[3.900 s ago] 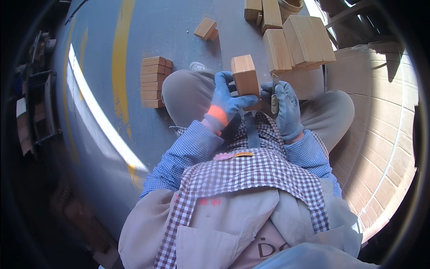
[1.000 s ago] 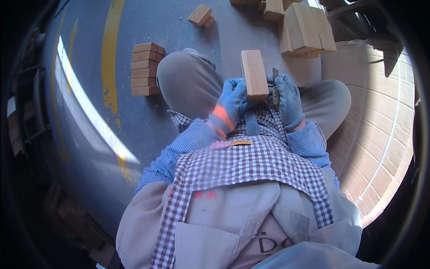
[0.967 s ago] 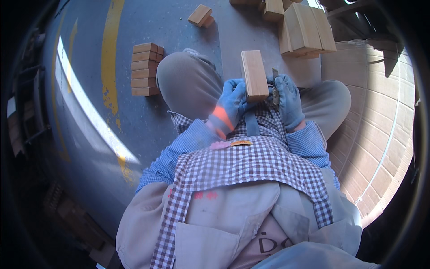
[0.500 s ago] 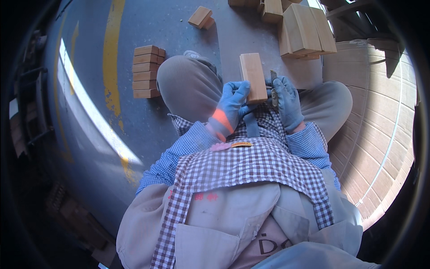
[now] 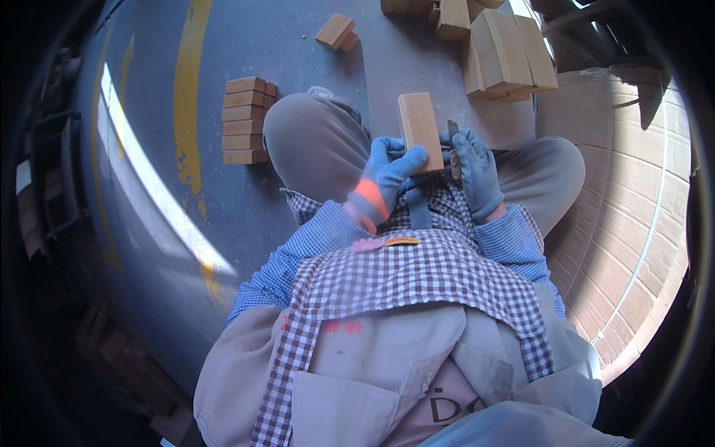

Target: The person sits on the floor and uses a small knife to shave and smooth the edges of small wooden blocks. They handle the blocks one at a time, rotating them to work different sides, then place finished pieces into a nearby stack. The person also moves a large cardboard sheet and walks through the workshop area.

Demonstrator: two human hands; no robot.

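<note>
My left hand (image 5: pixel 388 168), in a blue glove with an orange cuff, is closed on a pale wooden block (image 5: pixel 421 128). Its thumb lies across the lower part of the block's broad face, and most of the other fingers are behind the wood. The block stands lengthwise in front of my lap, long end pointing away. Just to its right my right hand (image 5: pixel 479 175), also gloved in blue, grips a narrow, worn, dark flat tool (image 5: pixel 453 149) that looks like a utility knife. The tool is upright beside the block; whether its edge touches the wood is hidden.
Left of my left knee stands a neat stack of wooden blocks (image 5: pixel 246 121). Two more blocks (image 5: pixel 337 32) lie farther ahead on the grey floor. Larger piled blocks (image 5: pixel 509 51) sit at the far right, beside a cardboard sheet (image 5: pixel 607 186). A yellow line (image 5: pixel 191 82) marks the floor at left.
My left thumb has slid right, farther over the block's face. The block has dropped slightly toward me. My right hand keeps its grip on the tool with hardly any movement.
</note>
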